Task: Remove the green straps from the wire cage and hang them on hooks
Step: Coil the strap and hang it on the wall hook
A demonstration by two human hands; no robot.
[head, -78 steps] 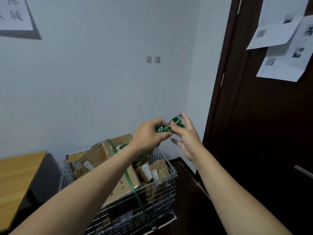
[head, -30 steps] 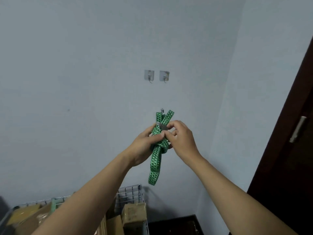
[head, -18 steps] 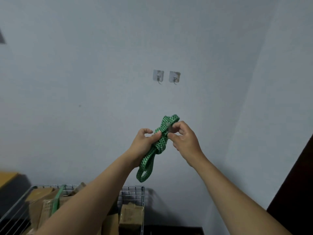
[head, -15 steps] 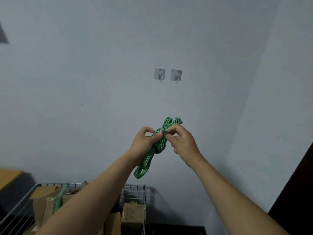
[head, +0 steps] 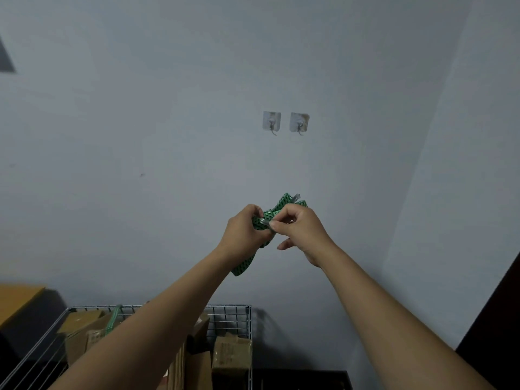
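Note:
A bundled green strap with black dots is held up in front of the wall. My left hand grips its middle, and a loop hangs below that hand. My right hand pinches the strap's metal end beside the left hand. Two adhesive wall hooks, the left hook and the right hook, sit bare on the wall well above the hands. The wire cage stands below with a second green strap lying over its boxes.
Cardboard boxes fill the cage. A wooden table corner shows at the left edge. A dark door stands at the lower right, past the wall corner.
The view has lifted from the cage toward the hooks. Both hands keep hold of the folded strap and have shifted their grip, and the hanging loop has shortened.

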